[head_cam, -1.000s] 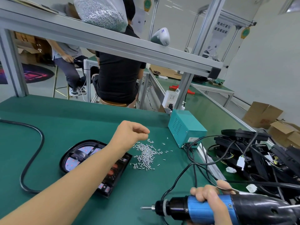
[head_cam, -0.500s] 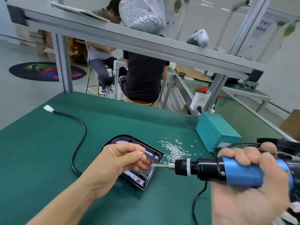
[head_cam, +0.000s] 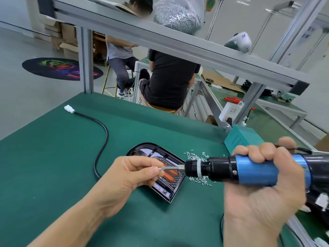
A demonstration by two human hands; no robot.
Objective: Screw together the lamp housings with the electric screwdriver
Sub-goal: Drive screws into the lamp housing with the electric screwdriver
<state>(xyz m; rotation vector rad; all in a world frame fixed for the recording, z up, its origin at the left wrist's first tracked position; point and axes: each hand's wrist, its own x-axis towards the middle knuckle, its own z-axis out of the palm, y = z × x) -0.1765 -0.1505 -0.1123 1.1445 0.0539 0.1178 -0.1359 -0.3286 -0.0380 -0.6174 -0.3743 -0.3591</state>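
A black lamp housing (head_cam: 170, 188) with red and orange inserts lies flat on the green mat. Above it my left hand (head_cam: 131, 175) pinches a small silver screw (head_cam: 160, 168) between thumb and forefinger, right at the bit tip. My right hand (head_cam: 263, 189) grips the blue-and-black electric screwdriver (head_cam: 249, 171), held level and pointing left, its bit touching the screw. Several loose screws (head_cam: 197, 155) lie scattered on the mat behind and under the screwdriver's nose.
The housing's black cable (head_cam: 105, 139) loops left to a white plug (head_cam: 69, 109). A teal power box (head_cam: 240, 138) stands at the right rear. The green mat (head_cam: 44, 166) spreads to the left. An aluminium frame (head_cam: 178, 47) carries a screw bag overhead. Two people sit beyond the bench.
My left hand came back from the screw pile holding a screw. My right hand raised the screwdriver from the near edge, and the bit now meets the screw over the housing.
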